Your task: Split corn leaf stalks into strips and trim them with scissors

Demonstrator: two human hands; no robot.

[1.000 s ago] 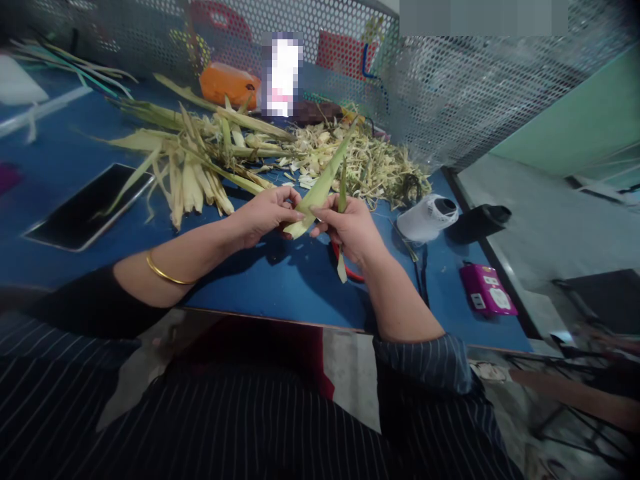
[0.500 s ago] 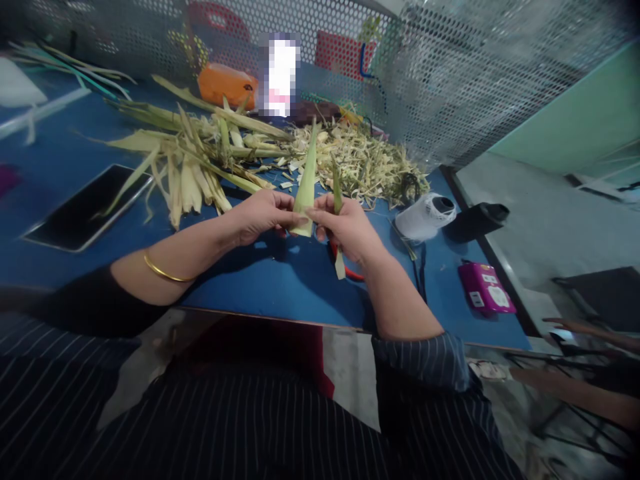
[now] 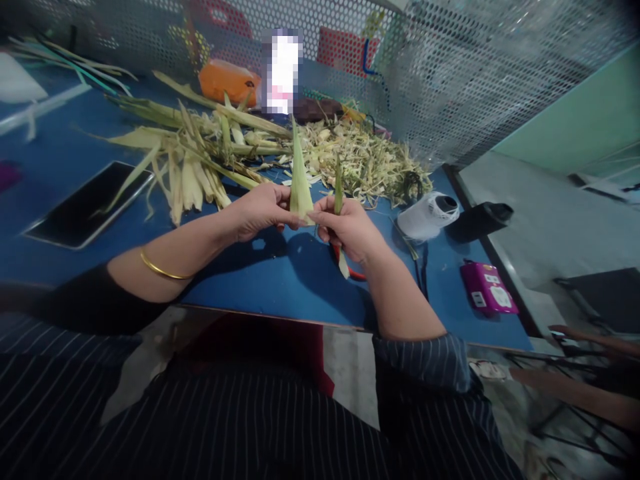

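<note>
Left hand (image 3: 263, 212) and right hand (image 3: 350, 229) pinch the broad pale-green pointed husk (image 3: 300, 189) at its base; the right also clasps a narrow green husk strip (image 3: 339, 189); light, even tension should limit tearing.

The tabletop (image 3: 240, 280) was blue, the raised husk (image 3: 300, 187) pale green; the bracelet (image 3: 163, 267) was gold, the shirt (image 3: 240, 413) dark with pale pinstripes, one spool (image 3: 423, 221) white, another (image 3: 473, 225) black, and the packet (image 3: 487, 290) magenta with white patches!

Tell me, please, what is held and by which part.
The left hand and right hand pinch a pale husk by its wide lower end; the right also grips a narrow strip mid-length.
</note>
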